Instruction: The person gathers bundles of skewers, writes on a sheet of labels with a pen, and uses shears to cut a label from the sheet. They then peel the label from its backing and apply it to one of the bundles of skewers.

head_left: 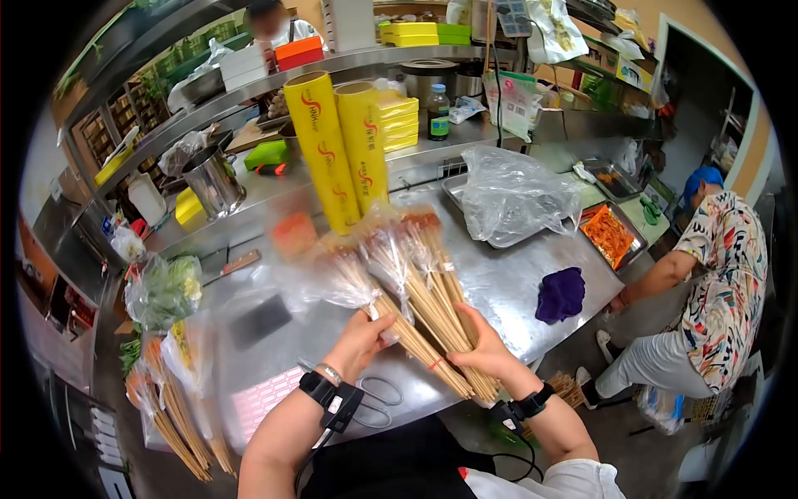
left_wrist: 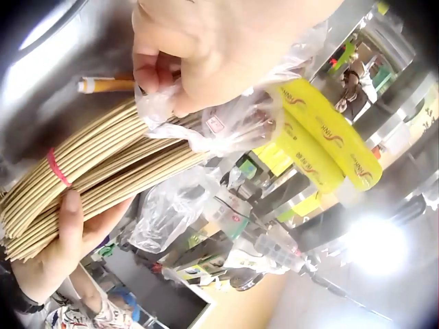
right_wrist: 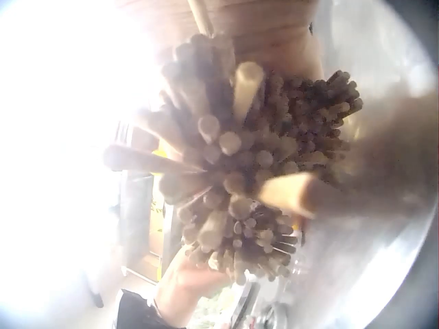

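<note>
Several bundles of thin wooden sticks (head_left: 428, 320), their far ends in clear plastic bags (head_left: 384, 241), are held up over the steel table. My left hand (head_left: 359, 343) pinches the gathered plastic of one bag, as the left wrist view shows, its fingers (left_wrist: 161, 72) curled on it. My right hand (head_left: 486, 349) grips the bare sticks near their lower ends, thumb on top. A red band (left_wrist: 57, 166) circles one bundle. Stick ends (right_wrist: 233, 144) fill the right wrist view and hide most of the right fingers.
Two yellow rolls (head_left: 322, 150) stand behind the bundles. More bagged sticks (head_left: 179, 407) and bagged greens (head_left: 162, 291) lie left, near a knife (head_left: 241, 262). A plastic-covered tray (head_left: 515, 195) and purple cloth (head_left: 561, 294) are right. A person (head_left: 719, 283) bends at the right edge.
</note>
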### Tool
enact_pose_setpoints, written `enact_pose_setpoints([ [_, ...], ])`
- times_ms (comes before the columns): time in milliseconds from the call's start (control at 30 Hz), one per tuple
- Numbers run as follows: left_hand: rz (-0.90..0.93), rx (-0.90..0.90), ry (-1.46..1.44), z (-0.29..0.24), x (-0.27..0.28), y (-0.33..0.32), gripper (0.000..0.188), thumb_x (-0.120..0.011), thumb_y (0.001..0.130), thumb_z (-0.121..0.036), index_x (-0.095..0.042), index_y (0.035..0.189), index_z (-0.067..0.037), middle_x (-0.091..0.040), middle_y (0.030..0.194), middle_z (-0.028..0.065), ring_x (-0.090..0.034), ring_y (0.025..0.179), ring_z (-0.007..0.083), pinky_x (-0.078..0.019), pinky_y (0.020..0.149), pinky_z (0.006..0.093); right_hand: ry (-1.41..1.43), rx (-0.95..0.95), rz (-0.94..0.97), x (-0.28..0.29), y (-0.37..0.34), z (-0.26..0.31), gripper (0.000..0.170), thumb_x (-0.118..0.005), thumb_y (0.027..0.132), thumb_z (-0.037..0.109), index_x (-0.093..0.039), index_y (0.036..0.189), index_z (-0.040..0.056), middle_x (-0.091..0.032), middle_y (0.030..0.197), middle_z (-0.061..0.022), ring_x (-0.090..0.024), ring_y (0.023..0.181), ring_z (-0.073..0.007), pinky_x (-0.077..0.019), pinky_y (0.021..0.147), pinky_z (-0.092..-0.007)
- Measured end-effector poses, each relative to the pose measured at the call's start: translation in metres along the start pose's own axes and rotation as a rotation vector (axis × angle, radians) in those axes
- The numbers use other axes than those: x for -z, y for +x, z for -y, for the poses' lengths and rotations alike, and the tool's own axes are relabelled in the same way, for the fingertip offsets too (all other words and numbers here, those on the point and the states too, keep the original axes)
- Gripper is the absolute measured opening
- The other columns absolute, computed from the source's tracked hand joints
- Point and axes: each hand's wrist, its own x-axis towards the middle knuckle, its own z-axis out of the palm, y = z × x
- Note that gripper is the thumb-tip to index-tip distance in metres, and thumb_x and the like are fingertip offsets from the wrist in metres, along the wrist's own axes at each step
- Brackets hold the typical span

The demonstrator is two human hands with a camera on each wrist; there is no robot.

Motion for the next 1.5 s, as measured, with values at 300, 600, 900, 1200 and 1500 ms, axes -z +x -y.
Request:
enact_pose_setpoints([
  [300, 0.104, -0.013, 0.073, 0.011, -0.082, 0.101, 0.029, -0.060, 0.090, -0.004, -0.054, 0.118, -0.001, -0.065, 0.098, 0.0090, -0.067, 0.081, 0.0189, -0.0578, 0.066, 0.0294, -0.597, -0.002, -0.192, 0.071, 0.026, 0.011, 0.086, -0.078, 0.063, 0.022, -0.043, 0.141, 0.0110, -0.048, 0.124, -0.0215, -0.051, 0.117, -0.0403, -0.0437, 0.100, -0.0393],
  [600, 0.000, -0.033, 0.316, -0.005, -0.072, 0.089, 0.048, -0.071, 0.082, -0.015, -0.051, 0.124, -0.001, -0.058, 0.111, 0.0117, -0.060, 0.096, 0.0188, -0.0549, 0.080, 0.0333, -0.794, 0.165, -0.265, 0.067, 0.034, -0.032, 0.068, -0.076, 0.069, 0.026, -0.055, 0.131, 0.0057, -0.032, 0.145, -0.0333, -0.038, 0.131, -0.0482, -0.0352, 0.107, -0.0474],
  [900, 0.073, -0.674, 0.840, 0.008, 0.025, -0.080, 0.047, -0.065, 0.088, -0.013, -0.051, 0.132, -0.009, -0.052, 0.128, 0.0120, -0.056, 0.110, 0.0251, -0.0479, 0.092, 0.0351, -0.498, 0.451, 0.079, -0.054, -0.029, 0.036, 0.049, -0.078, 0.073, 0.017, -0.060, 0.116, 0.0017, -0.061, 0.117, -0.0172, -0.058, 0.110, -0.0362, -0.0468, 0.094, -0.0413],
  [1200, -0.449, -0.808, 1.123, 0.042, 0.138, -0.207, 0.034, -0.064, 0.080, 0.000, -0.062, 0.113, -0.004, -0.062, 0.116, 0.0158, -0.058, 0.109, 0.0357, -0.0479, 0.094, 0.0409, -0.729, 0.660, 0.170, -0.156, -0.022, 0.002, 0.045, -0.068, 0.074, 0.003, -0.061, 0.119, 0.0049, -0.060, 0.103, -0.0139, -0.059, 0.090, -0.0327, -0.0501, 0.079, -0.0400],
  [1500, -0.497, -0.665, 1.405, 0.073, 0.176, -0.228, 0.048, -0.072, 0.076, -0.014, -0.060, 0.120, -0.004, -0.057, 0.131, 0.0180, -0.048, 0.123, 0.0413, -0.0350, 0.106, 0.0526, -0.753, 0.483, 0.023, -0.118, -0.025, 0.008, 0.033, -0.068, 0.078, 0.005, -0.065, 0.111, 0.0044, -0.062, 0.097, -0.0148, -0.059, 0.086, -0.0340, -0.0498, 0.077, -0.0400],
])
